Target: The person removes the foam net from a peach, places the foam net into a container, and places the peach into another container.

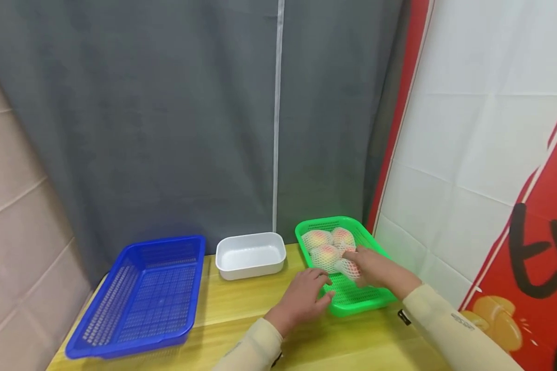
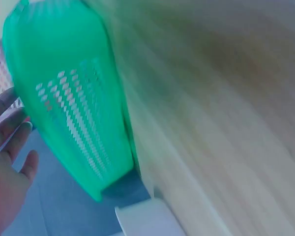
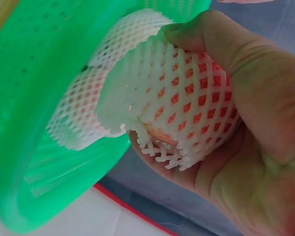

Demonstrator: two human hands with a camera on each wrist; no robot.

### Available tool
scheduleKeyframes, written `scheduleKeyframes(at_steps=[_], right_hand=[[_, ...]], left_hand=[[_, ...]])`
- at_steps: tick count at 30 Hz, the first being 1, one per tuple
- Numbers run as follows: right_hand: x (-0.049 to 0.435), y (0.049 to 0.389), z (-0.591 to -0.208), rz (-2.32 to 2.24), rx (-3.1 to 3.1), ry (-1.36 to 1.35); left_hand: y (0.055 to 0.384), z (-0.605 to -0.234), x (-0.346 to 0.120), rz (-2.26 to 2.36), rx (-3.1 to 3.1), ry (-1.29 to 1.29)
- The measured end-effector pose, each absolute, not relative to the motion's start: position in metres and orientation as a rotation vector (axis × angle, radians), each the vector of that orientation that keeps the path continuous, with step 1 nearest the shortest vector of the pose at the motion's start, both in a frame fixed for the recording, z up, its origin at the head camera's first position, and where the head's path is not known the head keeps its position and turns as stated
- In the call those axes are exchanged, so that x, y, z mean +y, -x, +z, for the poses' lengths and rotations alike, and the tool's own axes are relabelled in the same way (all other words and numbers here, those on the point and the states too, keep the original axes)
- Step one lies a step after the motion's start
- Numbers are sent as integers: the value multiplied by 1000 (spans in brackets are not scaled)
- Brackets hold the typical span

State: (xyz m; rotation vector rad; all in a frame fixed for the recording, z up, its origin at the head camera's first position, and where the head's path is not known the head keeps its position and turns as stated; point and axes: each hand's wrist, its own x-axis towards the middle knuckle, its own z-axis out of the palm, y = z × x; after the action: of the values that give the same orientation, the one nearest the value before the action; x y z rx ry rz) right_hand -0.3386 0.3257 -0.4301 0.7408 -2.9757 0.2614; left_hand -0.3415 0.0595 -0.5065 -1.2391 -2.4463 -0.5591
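The right hand grasps a net-wrapped fruit, thumb on one side and fingers curled round the other; the fruit is red under its white foam net, and whether it is a peach or an apple I cannot tell. It is within the outline of the green basket, beside the other fruits there, though whether it touches the basket's floor is unclear. The net's frayed end gapes away from the palm, so the grip would do well to take in the fruit's full body, since foam pinched alone could slide off. Light, even pressure should suit, as firm squeezing might bruise the flesh, and lifting straight up should keep the net from snagging on neighbours

The left hand is released, fingers loosely bent, near the green basket's left side; contact with the rim is hard to judge. From there it could steady the basket

More netted fruits sit inside the green basket, towards its back and left. Left of the basket on the wooden desk is a white plastic tray, and farther left a blue basket. Behind the green basket hangs a grey curtain
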Motion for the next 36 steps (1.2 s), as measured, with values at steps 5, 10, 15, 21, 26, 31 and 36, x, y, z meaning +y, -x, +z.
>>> scheduleKeyframes(at_steps=[5, 10, 15, 21, 26, 31, 36], right_hand=[[311, 336, -423, 267, -2931, -776], [294, 333, -418, 228, -2883, -816], [274, 329, -410, 194, -2805, -868], [244, 327, -399, 213, -2791, -933], [220, 331, -397, 242, -2807, -998], [198, 333, -398, 319, -2807, -1098], [179, 335, -402, 347, -2801, -1173]], left_hand=[[345, -500, 31, -623, -2476, 1152], [346, -495, -1, -699, -2525, 1048], [345, -489, -32, -775, -2563, 952], [341, -486, -66, -867, -2599, 842], [335, -481, -86, -923, -2597, 727], [330, -475, -101, -943, -2587, 607], [327, -471, -113, -1003, -2577, 505]])
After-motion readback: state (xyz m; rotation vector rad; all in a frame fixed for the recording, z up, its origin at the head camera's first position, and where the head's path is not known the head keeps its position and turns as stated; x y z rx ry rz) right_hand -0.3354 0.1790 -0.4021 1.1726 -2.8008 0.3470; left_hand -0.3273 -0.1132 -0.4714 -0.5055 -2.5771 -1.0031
